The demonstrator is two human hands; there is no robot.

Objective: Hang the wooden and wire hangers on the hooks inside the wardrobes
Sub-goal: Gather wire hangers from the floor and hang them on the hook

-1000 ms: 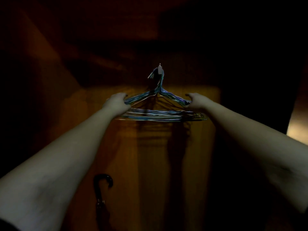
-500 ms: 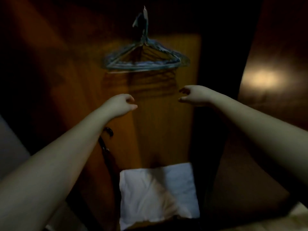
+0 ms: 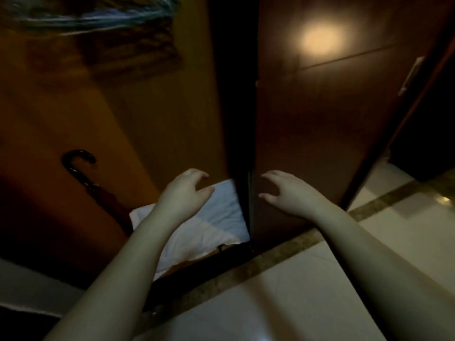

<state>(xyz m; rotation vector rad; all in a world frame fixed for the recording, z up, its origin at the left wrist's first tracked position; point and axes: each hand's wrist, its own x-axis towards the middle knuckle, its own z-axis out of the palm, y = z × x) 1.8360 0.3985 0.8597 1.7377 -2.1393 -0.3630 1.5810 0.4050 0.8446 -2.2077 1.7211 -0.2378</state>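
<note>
So you're looking down into the open wardrobe (image 3: 152, 114) right now, and the bunch of wire hangers (image 3: 98, 16) is sitting up at about 11 o'clock at the top edge of the view, blurry but clearly up against the back panel, so it looks like that batch is hung. I can't actually see the hook from here, so take that as a guess. Both your hands are hanging empty down low: your left hand (image 3: 186, 193) is hovering over the white cloth (image 3: 216, 217) on the wardrobe floor near 6 o'clock, fingers loosely spread and holding nothing, and your right hand (image 3: 289, 195) is just beside it in front of the dark door (image 3: 320, 107), fingers relaxed and open too. There's a black umbrella (image 3: 83, 173) leaning at 8 o'clock. No wooden hangers are showing anywhere, so I'm guessing you're still needing to fetch those and deal with the other wardrobe, meaning you're maybe partway through.
</note>
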